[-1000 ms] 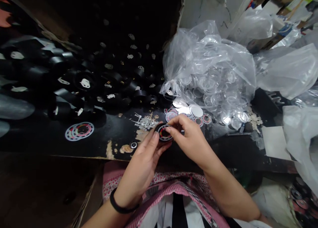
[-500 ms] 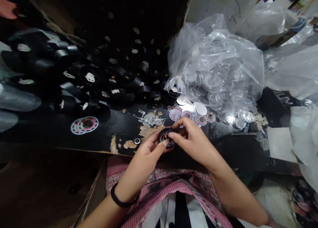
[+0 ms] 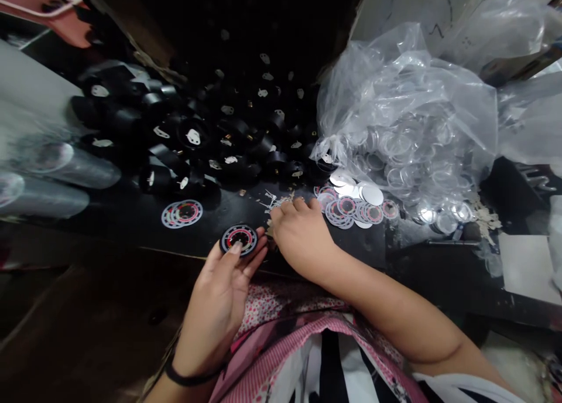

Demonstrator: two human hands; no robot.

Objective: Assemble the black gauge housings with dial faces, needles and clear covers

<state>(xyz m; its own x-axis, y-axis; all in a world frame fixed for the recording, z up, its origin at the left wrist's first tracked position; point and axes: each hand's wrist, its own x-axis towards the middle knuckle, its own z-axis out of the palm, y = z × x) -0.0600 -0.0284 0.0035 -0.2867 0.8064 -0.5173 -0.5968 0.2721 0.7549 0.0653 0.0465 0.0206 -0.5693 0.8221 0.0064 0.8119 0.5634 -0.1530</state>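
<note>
Black dial (image 3: 241,234): 1, gripped by left hand (image 3: 223,283) | white pins (image 3: 274,200): many, at right hand (image 3: 302,238), hold unclear

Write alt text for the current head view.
Left hand holds a round black gauge; right hand is at a pile of pale pins on a dark workbench. Beyond lie black round parts and a plastic bag of clear discs.

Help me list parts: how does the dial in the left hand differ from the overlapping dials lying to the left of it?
The held dial is gripped in the left hand; the loose dials lie on the black table. The held dial is black-rimmed, whereas the loose dials are pale grey at the edge. The held dial is single; the loose dials overlap. Both are round with red markings.
</note>
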